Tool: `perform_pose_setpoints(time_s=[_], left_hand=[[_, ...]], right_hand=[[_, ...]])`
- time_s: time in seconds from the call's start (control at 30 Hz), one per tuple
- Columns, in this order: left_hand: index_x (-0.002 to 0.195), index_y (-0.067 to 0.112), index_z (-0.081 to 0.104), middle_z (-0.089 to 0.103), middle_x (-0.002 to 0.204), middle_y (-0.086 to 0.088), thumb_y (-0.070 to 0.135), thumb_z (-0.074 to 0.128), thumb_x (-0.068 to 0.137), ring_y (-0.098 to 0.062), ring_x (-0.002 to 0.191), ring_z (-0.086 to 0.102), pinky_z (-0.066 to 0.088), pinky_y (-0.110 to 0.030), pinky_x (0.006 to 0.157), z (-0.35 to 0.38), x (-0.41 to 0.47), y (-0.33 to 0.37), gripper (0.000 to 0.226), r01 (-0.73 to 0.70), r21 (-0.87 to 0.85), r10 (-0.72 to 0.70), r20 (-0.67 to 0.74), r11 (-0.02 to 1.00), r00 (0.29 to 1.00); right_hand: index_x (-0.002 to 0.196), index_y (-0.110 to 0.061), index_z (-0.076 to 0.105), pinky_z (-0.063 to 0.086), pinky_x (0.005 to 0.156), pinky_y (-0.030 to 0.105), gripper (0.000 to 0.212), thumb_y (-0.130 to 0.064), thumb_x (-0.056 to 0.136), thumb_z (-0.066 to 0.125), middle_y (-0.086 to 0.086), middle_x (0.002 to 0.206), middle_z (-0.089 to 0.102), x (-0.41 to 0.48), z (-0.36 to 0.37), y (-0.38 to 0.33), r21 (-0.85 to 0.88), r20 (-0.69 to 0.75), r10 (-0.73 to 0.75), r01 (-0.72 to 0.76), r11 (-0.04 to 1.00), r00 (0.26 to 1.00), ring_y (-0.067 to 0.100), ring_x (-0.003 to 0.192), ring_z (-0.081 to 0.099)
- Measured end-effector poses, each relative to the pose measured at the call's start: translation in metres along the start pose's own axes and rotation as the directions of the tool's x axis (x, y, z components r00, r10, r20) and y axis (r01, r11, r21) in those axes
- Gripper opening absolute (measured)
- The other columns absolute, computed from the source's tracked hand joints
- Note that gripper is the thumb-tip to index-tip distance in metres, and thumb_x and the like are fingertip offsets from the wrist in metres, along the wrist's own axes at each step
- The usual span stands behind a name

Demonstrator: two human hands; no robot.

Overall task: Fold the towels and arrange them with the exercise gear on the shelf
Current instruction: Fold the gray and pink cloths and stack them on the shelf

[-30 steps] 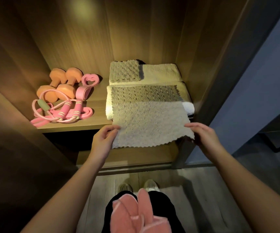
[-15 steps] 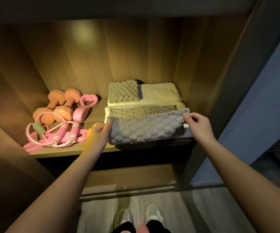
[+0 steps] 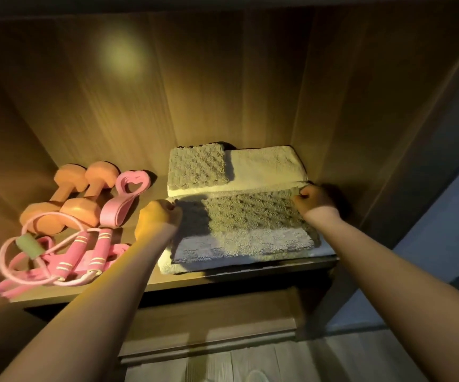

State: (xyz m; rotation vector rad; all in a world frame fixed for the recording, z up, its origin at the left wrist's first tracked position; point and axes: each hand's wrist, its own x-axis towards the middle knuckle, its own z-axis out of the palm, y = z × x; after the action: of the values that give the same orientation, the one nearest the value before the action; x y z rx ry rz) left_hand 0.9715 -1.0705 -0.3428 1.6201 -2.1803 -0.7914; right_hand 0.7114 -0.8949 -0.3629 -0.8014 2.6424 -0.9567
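Observation:
A grey textured towel (image 3: 250, 227) lies folded in half on a cream towel (image 3: 165, 267) at the front right of the wooden shelf (image 3: 145, 285). My left hand (image 3: 158, 213) pinches the grey towel's far left corner. At its far right corner my right hand (image 3: 312, 201) grips the cloth with curled fingers. Behind, a smaller grey towel (image 3: 195, 166) sits folded on another cream towel (image 3: 267, 164). Left on the shelf are two orange dumbbells (image 3: 71, 194), a pink heart-handled resistance band (image 3: 126, 194) and a pink skipping rope (image 3: 66, 257).
The shelf's right side wall (image 3: 360, 133) stands close to my right hand, and the back panel (image 3: 195, 92) is just behind the towels. A lower shelf edge (image 3: 209, 326) and wooden floor (image 3: 305, 365) show below.
Both hands carried the grey towel's hanging front edge up and back over itself, folding it in half on the shelf. The hands now sit deeper in the shelf.

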Motion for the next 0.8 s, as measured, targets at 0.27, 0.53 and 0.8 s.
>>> perform_pose_setpoints(time_s=[0.27,0.53,0.8], left_hand=[[0.118,0.007,0.046,0.061,0.108,-0.014,0.044,0.063,0.091,-0.035,0.099,0.060,0.051,-0.045,0.082,0.005,0.002,0.005,0.049,-0.038,0.132,0.041,-0.026,0.991,0.999],[0.101,0.010,0.059,0.060,0.091,-0.008,0.032,0.065,0.090,-0.019,0.072,0.053,0.048,-0.034,0.070,0.003,0.013,0.008,0.026,-0.018,0.100,0.013,0.056,0.995,0.998],[0.087,0.011,0.062,0.061,0.081,-0.001,0.008,0.067,0.086,-0.016,0.076,0.053,0.046,-0.027,0.064,-0.027,-0.032,-0.007,0.006,-0.161,-0.363,0.149,-0.059,0.918,0.987]], right_hand=[[0.089,-0.011,0.050,0.034,0.056,0.027,0.024,-0.034,0.096,0.053,0.005,0.075,0.051,0.007,0.000,-0.008,-0.116,0.138,0.074,-0.058,0.992,0.988,0.018,0.064,0.047],[0.097,-0.011,0.054,0.038,0.056,0.025,0.017,-0.028,0.095,0.059,0.002,0.080,0.054,0.005,-0.009,-0.015,0.090,0.220,0.067,-0.088,0.992,0.973,0.016,0.071,0.052],[0.133,-0.010,0.054,0.047,0.100,0.040,0.052,-0.027,0.088,0.072,0.003,0.127,0.060,-0.045,-0.041,-0.005,0.580,0.174,0.010,-0.111,0.807,0.985,0.024,0.116,0.058]])
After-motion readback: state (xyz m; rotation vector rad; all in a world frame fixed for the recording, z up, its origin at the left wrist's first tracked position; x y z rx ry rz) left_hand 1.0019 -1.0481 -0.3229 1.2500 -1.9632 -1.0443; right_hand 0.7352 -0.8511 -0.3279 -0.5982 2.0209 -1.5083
